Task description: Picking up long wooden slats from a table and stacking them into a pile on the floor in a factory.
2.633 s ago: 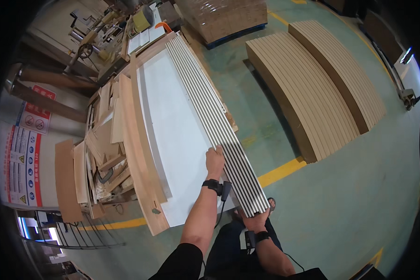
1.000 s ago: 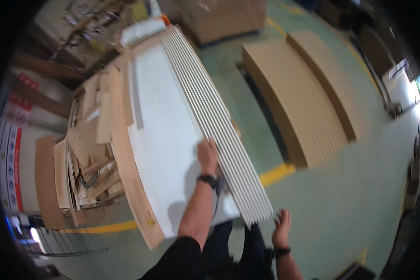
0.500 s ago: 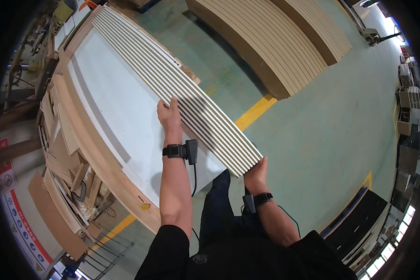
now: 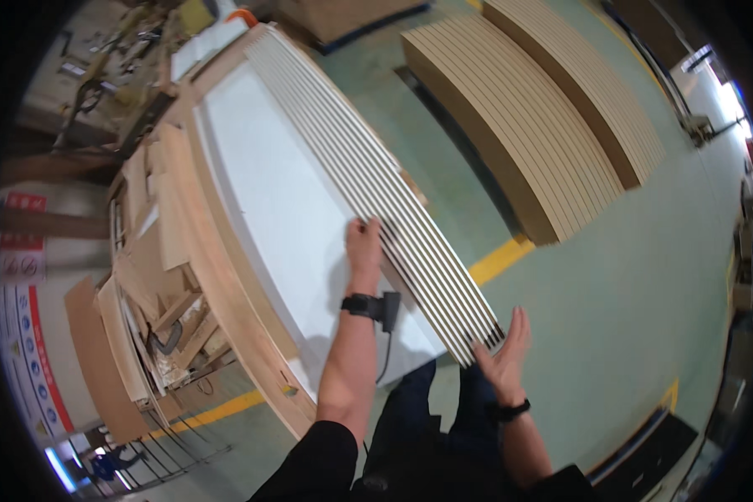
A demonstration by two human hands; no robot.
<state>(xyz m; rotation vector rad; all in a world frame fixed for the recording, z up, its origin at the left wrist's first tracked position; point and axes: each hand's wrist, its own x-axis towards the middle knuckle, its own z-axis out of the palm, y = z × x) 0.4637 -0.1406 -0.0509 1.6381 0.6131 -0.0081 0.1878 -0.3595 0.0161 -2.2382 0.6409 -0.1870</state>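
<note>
A row of long, narrow white strips (image 4: 397,209) lies side by side, with darker lines between them, along the right side of a white board (image 4: 263,180). My left hand (image 4: 363,251) is closed, fingers curled against the strips' left edge about two-thirds of the way down. What it holds, if anything, is hidden. At the near end of the row, my right hand (image 4: 504,360) is open. Its thumb is at the strips' corner and its fingers are stretched out and apart from the thumb. Both wrists carry black bands.
Wooden edging (image 4: 213,280) borders the board on the left, beside a heap of wood offcuts (image 4: 171,309). Large brown grooved stacks (image 4: 510,125) stand on the green floor at the far right. A yellow floor line (image 4: 500,261) runs between them and the strips.
My right hand has loosened from the strips' near end, its fingers now spread outward. The left hand stays by the strips' left edge. The whole view has shifted, placing the scene further right and lower.
</note>
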